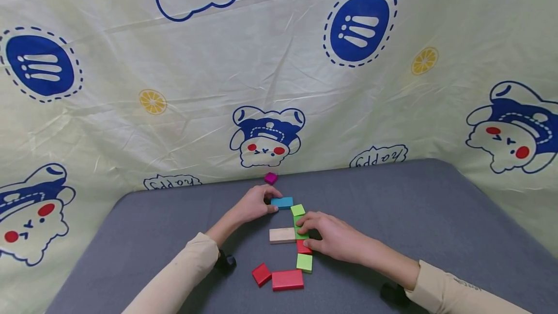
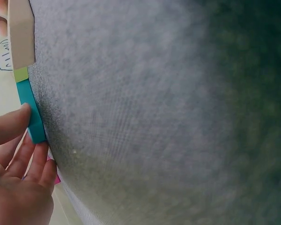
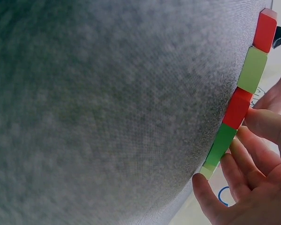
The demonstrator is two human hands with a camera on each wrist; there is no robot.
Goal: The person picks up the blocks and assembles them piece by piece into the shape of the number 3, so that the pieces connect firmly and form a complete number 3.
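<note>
My left hand [image 1: 258, 202] pinches the left end of a blue block [image 1: 283, 202] between thumb and fingers; the left wrist view shows the thumb on the teal-looking block [image 2: 35, 117]. My right hand [image 1: 333, 236] touches a column of blocks from its right side. Its fingertips lie on a green block [image 1: 302, 234], and its thumb is at a small red block [image 1: 302, 248]. Light green blocks stand at the far end [image 1: 298, 210] and lower in the column [image 1: 304, 262]. A plain wooden block [image 1: 282, 235] extends left from the green block.
A long red block [image 1: 287, 280] lies at the near end, with a tilted red block [image 1: 261, 274] at its left. A magenta block [image 1: 271, 178] sits at the table's far edge. Behind the grey table [image 1: 392, 202] hangs a printed cloth [image 1: 279, 81].
</note>
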